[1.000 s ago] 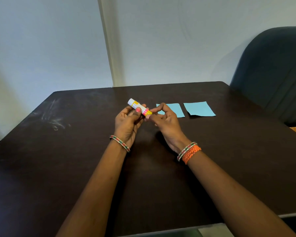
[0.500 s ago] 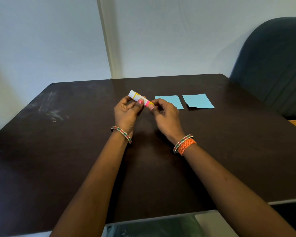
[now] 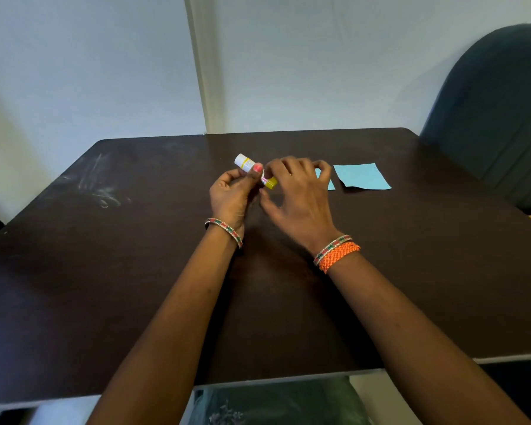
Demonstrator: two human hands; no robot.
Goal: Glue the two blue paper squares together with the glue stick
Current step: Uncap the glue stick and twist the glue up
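Note:
My left hand (image 3: 232, 196) grips a white glue stick (image 3: 245, 162) with yellow and pink bands, held tilted above the dark table (image 3: 135, 271). My right hand (image 3: 298, 194) is closed on the stick's yellow end (image 3: 271, 182), with its fingers spread above. One blue paper square (image 3: 362, 176) lies flat on the table to the right. The other blue square (image 3: 330, 183) is mostly hidden behind my right hand; only a strip shows.
A dark blue chair back (image 3: 491, 111) stands at the table's far right. White scuff marks (image 3: 101, 188) streak the table's left side. A pale wall runs behind the far edge.
My right hand has rolled over the stick's yellow end and now covers most of the nearer blue square. The stick stays in my left hand.

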